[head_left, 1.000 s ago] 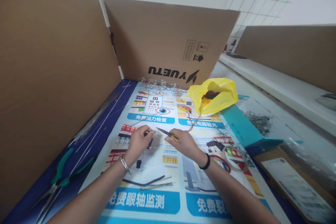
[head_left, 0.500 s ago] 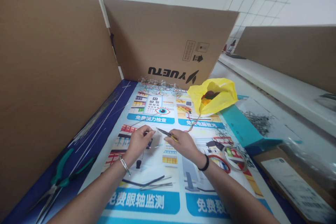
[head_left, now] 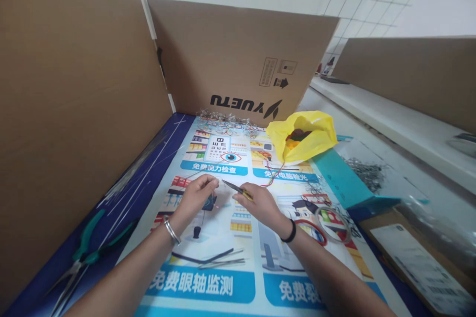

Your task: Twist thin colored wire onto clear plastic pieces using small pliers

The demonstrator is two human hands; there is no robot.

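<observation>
My left hand (head_left: 199,195) is closed in a pinch over the printed sheet (head_left: 243,237), with what looks like a fine wire between thumb and forefinger, barely visible. In my right hand (head_left: 262,205) is a small pair of pliers with yellow handles (head_left: 238,189). The dark, narrow jaws point left and end a little short of my left fingertips. I cannot tell whether the jaws grip anything. Several short thin rods (head_left: 226,260) lie on the sheet below my hands.
Large green-handled pliers (head_left: 86,257) and long wires (head_left: 128,178) lie at left. Tangled wire (head_left: 230,121) lines the back cardboard (head_left: 238,59). A yellow bag (head_left: 316,133) holds coloured items. Wire rings (head_left: 316,233), a teal box flap (head_left: 342,183) and a labelled carton (head_left: 412,257) are at right.
My left hand has shifted slightly and its wrist has turned a little, with the bracelet now further left. My right hand and the pliers are almost unmoved.
</observation>
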